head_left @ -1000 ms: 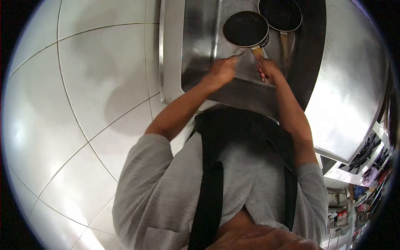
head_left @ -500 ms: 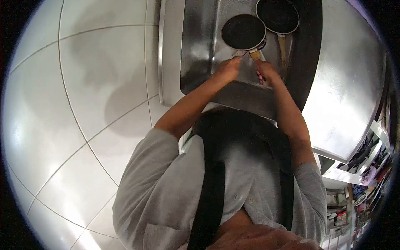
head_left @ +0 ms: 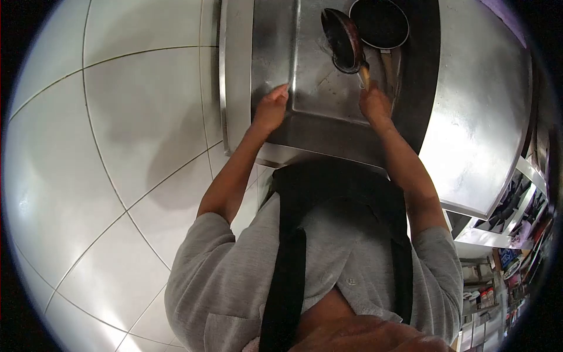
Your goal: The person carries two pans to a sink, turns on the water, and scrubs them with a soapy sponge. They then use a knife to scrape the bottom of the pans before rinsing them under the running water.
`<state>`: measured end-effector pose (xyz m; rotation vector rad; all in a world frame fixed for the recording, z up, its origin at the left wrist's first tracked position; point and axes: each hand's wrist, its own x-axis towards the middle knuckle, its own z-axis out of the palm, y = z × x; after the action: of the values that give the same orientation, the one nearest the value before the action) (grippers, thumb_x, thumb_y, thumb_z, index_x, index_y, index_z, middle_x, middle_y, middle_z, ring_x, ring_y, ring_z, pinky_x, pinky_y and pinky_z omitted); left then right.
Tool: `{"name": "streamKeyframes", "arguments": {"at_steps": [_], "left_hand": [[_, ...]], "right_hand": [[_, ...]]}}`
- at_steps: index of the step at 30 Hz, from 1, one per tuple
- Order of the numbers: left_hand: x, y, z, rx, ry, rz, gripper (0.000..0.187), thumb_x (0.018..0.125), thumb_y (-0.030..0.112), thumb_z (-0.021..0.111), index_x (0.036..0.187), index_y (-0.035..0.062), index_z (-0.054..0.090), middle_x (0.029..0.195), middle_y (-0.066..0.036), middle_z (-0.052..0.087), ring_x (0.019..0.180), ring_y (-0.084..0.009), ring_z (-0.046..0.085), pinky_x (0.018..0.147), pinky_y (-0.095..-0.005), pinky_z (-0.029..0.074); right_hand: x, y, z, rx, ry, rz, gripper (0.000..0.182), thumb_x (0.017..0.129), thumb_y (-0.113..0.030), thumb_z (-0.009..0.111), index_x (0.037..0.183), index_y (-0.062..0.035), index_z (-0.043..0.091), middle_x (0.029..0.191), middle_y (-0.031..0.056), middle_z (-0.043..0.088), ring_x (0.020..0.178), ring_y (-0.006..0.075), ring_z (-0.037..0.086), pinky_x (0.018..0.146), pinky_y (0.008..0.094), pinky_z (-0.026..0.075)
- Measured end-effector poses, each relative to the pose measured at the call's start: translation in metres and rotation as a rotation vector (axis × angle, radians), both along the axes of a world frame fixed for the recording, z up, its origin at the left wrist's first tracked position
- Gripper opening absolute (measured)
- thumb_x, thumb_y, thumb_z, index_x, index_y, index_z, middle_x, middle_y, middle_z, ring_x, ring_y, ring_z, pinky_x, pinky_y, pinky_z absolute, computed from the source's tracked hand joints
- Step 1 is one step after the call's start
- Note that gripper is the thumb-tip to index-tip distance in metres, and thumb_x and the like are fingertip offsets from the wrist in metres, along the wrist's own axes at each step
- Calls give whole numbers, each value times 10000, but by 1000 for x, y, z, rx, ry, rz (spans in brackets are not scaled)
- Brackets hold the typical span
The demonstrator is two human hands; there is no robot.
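the right hand [head_left: 374, 104] is clenched around the wooden handle [head_left: 365, 74] of a small frying pan [head_left: 344, 40], which sits at about 12 o'clock in the view, inside the steel sink [head_left: 275, 53]. the pan is tipped up on its edge, so its dark inner face turns toward 9 o'clock and only a narrow oval of it shows; the handle runs down toward 6 o'clock into the fist.

just beside it, at about 1 o'clock, a 2nd frying pan [head_left: 381, 23] lies flat on the sink floor with its dark inside facing up. its own pale handle [head_left: 387, 61] points toward 6 o'clock and passes close to the right hand, and i cannot tell whether the 2 touch. the rims of the 2 pans look to meet or overlap near the top of the view.

the left hand [head_left: 271, 109] is at about 11 o'clock, resting on the near-left corner of the sink with its fingers curled over the rim; it grasps nothing else, and it is well apart from both pans.

a steel bench [head_left: 487, 105] stretches away toward 3 o'clock. white floor tiles [head_left: 117, 146] fill the 9 o'clock side. the person's grey shirt [head_left: 234, 276] and black apron straps [head_left: 287, 276] fill the 6 o'clock part.
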<state>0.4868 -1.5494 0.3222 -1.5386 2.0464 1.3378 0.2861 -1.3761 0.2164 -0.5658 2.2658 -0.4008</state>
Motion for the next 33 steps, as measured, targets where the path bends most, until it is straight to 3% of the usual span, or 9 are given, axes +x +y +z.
{"name": "streamKeyframes", "arguments": {"at_steps": [4, 7, 11, 16, 20, 23, 27, 31, 33], "left_hand": [[1, 3, 2, -139, 148, 27, 377, 956, 272, 482, 1291, 107, 533, 970, -105, 632, 880, -158, 571, 852, -300, 441], [-3, 17, -15, -35, 196, 33, 376, 963, 279, 475, 1293, 106, 527, 1028, -131, 639, 934, -200, 595, 875, -314, 438], [-23, 36, -34, -35, 324, -88, 379, 966, 264, 466, 1264, 37, 525, 1130, -181, 626, 1068, -303, 592, 906, -354, 441], [-66, 50, -62, -150, 391, -312, 336, 948, 188, 449, 1217, 10, 541, 1111, -234, 604, 1012, -381, 586, 867, -408, 468], [-79, 56, -84, -245, 479, -383, 341, 915, 127, 451, 1229, 23, 533, 1018, -239, 619, 950, -392, 599, 831, -449, 476], [-90, 49, -74, -203, 222, -488, 386, 878, 84, 453, 1255, 23, 512, 962, -229, 626, 914, -391, 607, 832, -462, 479], [-99, 63, -82, -420, 176, -541, 361, 854, 70, 443, 1196, 18, 543, 916, -236, 628, 893, -404, 610, 817, -464, 487], [-111, 39, -68, -224, 52, -632, 383, 926, 126, 434, 1301, 80, 497, 1075, -235, 613, 1050, -357, 585, 871, -436, 478], [-112, 31, -57, -137, 77, -585, 367, 934, 145, 441, 1287, 72, 512, 1135, -224, 603, 1079, -351, 577, 893, -416, 473]], "right_hand": [[3, 5, 5, -82, 202, -3, 412, 883, -183, 516, 1262, -53, 419, 990, 254, 626, 947, 410, 610, 821, 490, 471], [7, 13, -28, -113, 284, 45, 405, 861, -181, 549, 1230, -55, 442, 1004, 256, 622, 937, 412, 610, 824, 494, 469], [7, 7, -21, -45, 90, 54, 454, 834, -223, 596, 1226, -41, 459, 1003, 263, 619, 955, 416, 600, 834, 486, 465], [6, 8, -51, -107, -84, 66, 448, 789, -223, 628, 1177, -28, 521, 1017, 264, 616, 993, 412, 589, 846, 459, 463], [6, 4, -37, -125, -138, -31, 439, 772, -198, 623, 1162, -18, 535, 1030, 265, 613, 998, 412, 588, 858, 452, 459], [9, -2, -33, -89, -169, -68, 450, 773, -185, 608, 1179, -11, 520, 1044, 266, 610, 1012, 413, 584, 870, 452, 458], [6, -8, -23, -39, -146, -65, 455, 779, -178, 593, 1181, 17, 505, 1062, 279, 601, 1036, 416, 576, 878, 448, 460], [4, -2, -42, -56, -157, 16, 477, 794, -235, 630, 1154, 49, 498, 1052, 286, 601, 997, 414, 594, 873, 449, 460], [0, -3, -32, -107, -185, 35, 419, 810, -272, 649, 1091, 15, 528, 959, 211, 621, 897, 332, 618, 780, 411, 497]]}}
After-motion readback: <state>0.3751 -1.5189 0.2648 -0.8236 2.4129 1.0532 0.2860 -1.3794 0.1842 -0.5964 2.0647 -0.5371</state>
